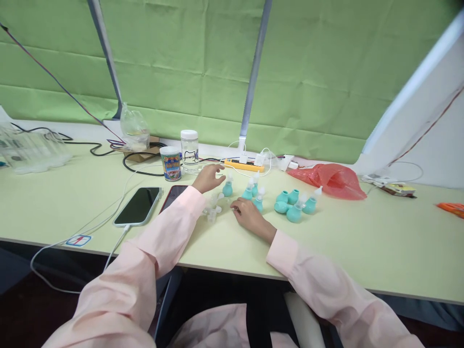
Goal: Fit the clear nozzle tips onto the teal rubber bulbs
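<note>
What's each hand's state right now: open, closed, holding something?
Left hand: open, near a teal bulb.
Right hand: curled; cannot tell whether it holds anything.

Bulbs [293, 214] solid teal, nozzles [212, 213] translucent whitish. Sleeves [170, 224] plain pale pink. Tabletop [362, 246] pale yellow-green. Backdrop sheet [203, 63] plain green. Bag [319, 180] translucent red. Power strip [235, 165] yellow-orange, plugs [259, 159] white. Cup [171, 166] mostly blue and green, multicoloured print, white-lidded. Jar [189, 146] clear, white-lidded, black outline drawing. Phone [137, 206] black-screened, pale-rimmed. Other phone [174, 194] red-edged. Sticker [78, 240] white, blue border, red mark. Item at far right [453, 209] orange.
</note>
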The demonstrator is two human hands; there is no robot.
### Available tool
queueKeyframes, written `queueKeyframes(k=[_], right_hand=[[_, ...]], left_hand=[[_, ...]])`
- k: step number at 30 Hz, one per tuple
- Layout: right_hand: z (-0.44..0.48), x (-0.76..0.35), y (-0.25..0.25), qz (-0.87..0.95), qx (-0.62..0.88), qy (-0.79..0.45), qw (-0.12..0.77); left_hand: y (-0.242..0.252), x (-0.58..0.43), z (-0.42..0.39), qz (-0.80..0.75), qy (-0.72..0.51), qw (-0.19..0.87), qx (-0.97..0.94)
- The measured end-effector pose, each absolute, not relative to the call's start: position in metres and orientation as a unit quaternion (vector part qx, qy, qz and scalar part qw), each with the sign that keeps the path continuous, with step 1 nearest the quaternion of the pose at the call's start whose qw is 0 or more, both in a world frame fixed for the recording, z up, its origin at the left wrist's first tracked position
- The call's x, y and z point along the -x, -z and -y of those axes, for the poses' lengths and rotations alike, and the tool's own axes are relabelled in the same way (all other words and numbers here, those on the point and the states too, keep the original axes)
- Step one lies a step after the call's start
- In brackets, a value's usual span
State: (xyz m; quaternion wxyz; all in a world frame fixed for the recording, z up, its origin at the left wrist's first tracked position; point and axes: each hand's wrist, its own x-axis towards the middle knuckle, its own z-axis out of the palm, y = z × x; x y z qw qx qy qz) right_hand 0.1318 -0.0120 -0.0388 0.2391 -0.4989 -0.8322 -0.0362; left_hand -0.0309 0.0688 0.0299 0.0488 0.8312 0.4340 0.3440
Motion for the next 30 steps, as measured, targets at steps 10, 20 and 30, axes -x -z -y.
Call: queueKeyframes(k=[10,20,30], right_hand=[[0.016,-0.131,0.033,0.83,0.46,-0.014,0.315],[0.019,-0.133,0.032,0.831,0.42,-0.046,0.361],[0.024,-0.135,0.027,0.761,0.398,-0.158,0.488]], left_hand=[[-0.028,0.047,-0.065,-0.375,-0.09,0.117,-0.915],[-0.01,0.039,-0.064,-0.411,-0.09,0.122,-0.899],[-0.026,0.037,-0.041,-0.279,-0.3,0.335,-0.848]])
